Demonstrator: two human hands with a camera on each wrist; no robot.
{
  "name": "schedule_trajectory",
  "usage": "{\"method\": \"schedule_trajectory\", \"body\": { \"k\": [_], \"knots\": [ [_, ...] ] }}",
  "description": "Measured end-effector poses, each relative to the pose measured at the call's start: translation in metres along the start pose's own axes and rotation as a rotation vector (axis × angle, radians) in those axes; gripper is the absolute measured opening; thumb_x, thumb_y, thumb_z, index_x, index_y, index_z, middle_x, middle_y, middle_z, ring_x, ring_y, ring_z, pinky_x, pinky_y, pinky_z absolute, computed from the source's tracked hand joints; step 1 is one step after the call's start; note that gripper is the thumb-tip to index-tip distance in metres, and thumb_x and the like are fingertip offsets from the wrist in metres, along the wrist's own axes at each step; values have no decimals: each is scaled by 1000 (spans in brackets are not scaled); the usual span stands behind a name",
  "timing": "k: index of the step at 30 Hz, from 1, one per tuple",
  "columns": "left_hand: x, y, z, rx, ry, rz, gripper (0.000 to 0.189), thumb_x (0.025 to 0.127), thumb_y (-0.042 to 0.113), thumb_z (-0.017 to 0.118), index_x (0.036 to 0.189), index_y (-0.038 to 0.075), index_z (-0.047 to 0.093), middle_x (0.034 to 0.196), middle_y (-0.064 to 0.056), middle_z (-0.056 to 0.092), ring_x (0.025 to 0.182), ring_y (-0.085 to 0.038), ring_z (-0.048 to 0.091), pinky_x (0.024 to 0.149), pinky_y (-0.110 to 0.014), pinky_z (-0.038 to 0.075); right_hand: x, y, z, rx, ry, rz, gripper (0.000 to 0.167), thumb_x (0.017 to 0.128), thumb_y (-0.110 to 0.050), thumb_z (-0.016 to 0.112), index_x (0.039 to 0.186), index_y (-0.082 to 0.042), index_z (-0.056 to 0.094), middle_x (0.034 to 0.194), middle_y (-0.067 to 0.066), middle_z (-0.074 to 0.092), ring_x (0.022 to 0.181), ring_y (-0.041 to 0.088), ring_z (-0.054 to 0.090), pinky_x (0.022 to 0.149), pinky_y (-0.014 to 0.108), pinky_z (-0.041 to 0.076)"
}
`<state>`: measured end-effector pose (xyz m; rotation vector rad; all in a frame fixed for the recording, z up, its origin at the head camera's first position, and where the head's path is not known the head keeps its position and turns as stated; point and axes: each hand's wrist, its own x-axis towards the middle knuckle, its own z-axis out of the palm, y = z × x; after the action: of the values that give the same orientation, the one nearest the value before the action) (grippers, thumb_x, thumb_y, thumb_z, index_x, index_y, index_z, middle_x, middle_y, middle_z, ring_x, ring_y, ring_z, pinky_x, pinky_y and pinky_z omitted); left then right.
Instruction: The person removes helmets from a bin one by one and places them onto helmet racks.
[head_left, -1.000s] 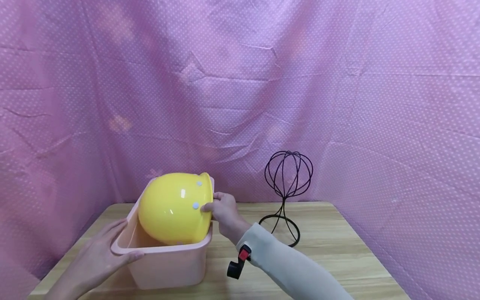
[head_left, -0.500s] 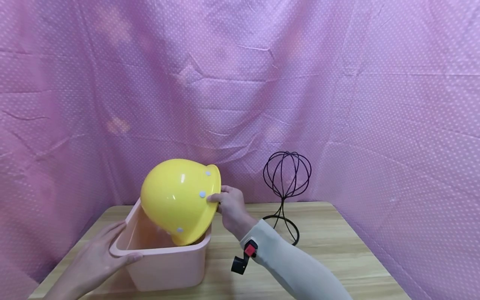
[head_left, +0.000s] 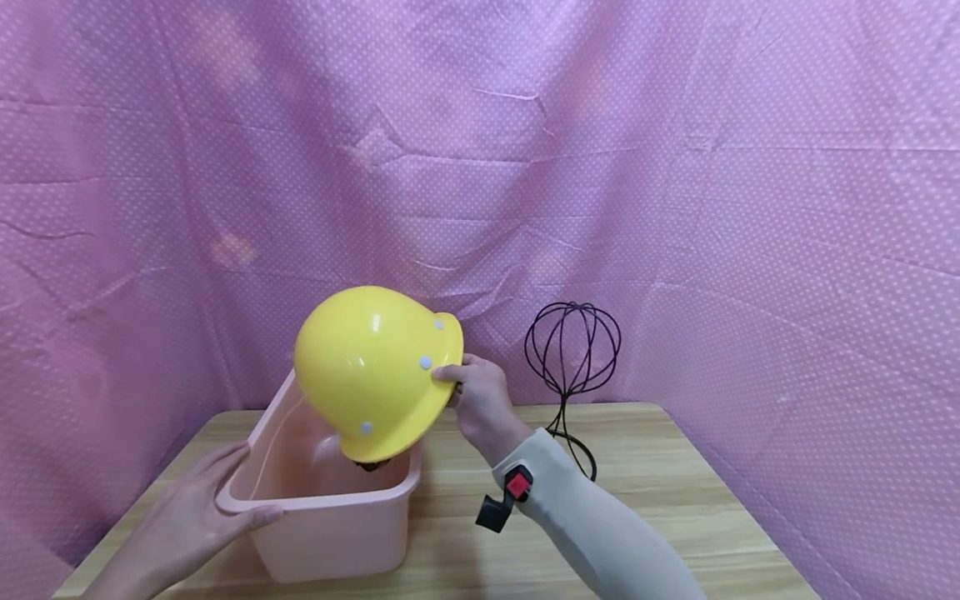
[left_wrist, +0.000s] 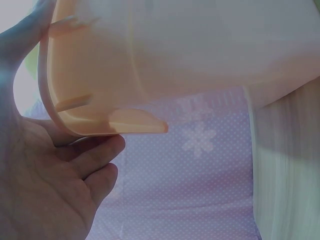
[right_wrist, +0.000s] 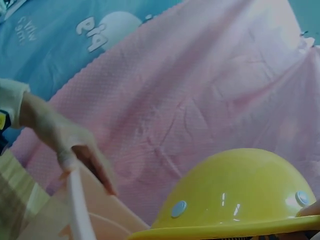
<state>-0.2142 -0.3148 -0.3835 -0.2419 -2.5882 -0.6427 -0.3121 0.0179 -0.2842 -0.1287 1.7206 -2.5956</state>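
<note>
In the head view my right hand (head_left: 483, 404) pinches the brim of a shiny yellow hard hat (head_left: 360, 367), thumb on the outer side and fingers tucked beneath. The hat is tilted, its crown to the left, over a pale pink plastic bin (head_left: 330, 537). Only its lower edge overlaps the bin's opening, and a dark bit of lining shows under it. At the bin's near left corner, my left hand (head_left: 187, 517) grips the rim. The left wrist view shows the fingers (left_wrist: 102, 155) at the rim's corner. Several pale round studs dot the hat in the right wrist view.
A black wire head-shaped stand (head_left: 566, 396) is on the wooden table (head_left: 660, 517), right of the bin; my right forearm partly covers its base ring. Pink dotted cloth (head_left: 480, 208) hangs behind and on both sides. A small black-and-red device (head_left: 517, 485) is strapped to my right wrist.
My right hand has raised the hard hat up out of the bin and a little to the right, tilting it so the brim faces more downward. The left hand has stayed on the rim.
</note>
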Motion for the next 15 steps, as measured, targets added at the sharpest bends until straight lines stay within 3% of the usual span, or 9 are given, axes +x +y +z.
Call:
{"method": "schedule_trajectory", "body": {
  "k": [10,15],
  "knots": [
    [0,0,-1,-1,-11,-3,101,76,53,83,151,0,43,151,-25,47,131,-54,48,96,-69,42,0,-37,-11,189,50,-51,48,84,11,63,132,7,60,132,22,66,110,24,72,95,32,61],
    [0,1,-2,12,-14,-9,101,76,55,83,151,0,43,151,-25,47,131,-56,48,96,-69,42,1,-55,-19,248,89,-114,47,86,13,60,132,9,57,115,14,72,98,17,73,86,27,62]
  ]
}}
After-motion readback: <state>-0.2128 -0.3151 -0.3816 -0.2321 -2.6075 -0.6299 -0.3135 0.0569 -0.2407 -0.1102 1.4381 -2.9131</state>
